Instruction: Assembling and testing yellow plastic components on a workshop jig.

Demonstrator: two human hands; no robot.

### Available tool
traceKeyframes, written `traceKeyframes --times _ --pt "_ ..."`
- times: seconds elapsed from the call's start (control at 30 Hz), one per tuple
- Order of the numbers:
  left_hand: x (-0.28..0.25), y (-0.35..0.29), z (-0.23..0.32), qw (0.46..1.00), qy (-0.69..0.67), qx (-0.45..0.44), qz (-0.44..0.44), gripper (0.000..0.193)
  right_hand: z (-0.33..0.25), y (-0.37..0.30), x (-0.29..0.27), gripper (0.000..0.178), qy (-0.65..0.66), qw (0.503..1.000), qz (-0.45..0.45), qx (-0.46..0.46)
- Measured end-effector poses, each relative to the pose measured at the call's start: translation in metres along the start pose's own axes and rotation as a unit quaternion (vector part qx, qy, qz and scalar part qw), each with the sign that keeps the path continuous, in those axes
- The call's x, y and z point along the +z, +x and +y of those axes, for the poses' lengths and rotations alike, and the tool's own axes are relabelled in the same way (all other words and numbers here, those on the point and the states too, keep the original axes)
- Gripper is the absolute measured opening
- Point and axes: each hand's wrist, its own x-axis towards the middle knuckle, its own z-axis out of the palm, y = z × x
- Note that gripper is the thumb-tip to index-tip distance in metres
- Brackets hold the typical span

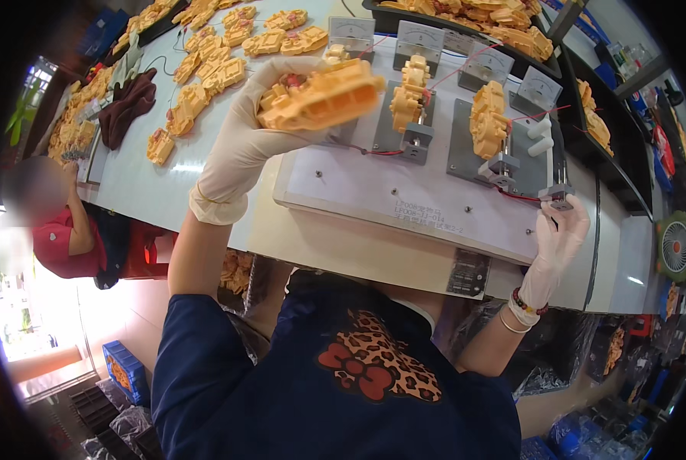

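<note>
Held in left hand (243,126), white-gloved, fingers curled wide around the body: one orange plastic gear housing (324,101), raised above the left part of the white fixture board (358,182). Long axis running left to right, left end inside the palm, free end pointing right and tipped slightly away from the wearer; hollow ribbed side turned toward the wearer, outline blurred. Right hand (559,238), also gloved, well apart from the left: thumb and fingertips narrowed onto one gray clamp block (561,192) at the board's right end; firmness of pinch, cannot tell. Just beyond the right hand: two white posts (541,129). Counted between the hands: two mounted housings (409,96), long axes pointing away from the wearer, each with a clamp block at its near end. Beyond the left hand, partly hidden by the held piece: a third. Along the board's far side, beyond both hands: four panel meters (419,44). Left of and beyond the left hand: loose housings (224,74), overlapping, exact count not possible; also one dark brown cloth (128,107). On the right wrist: one beaded bracelet (528,307).
</note>
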Motion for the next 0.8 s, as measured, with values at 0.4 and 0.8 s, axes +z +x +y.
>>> traceKeyframes --times 0.4,0.8 --pt "0.199 0.161 0.000 0.619 0.649 0.399 -0.193 0.028 0.013 -0.008 0.008 0.033 0.048 0.992 0.057 -0.104" --pt "0.233 0.138 -0.051 0.531 0.657 0.482 -0.233 0.034 0.015 -0.007 -0.005 0.038 0.039 0.993 0.035 -0.107"
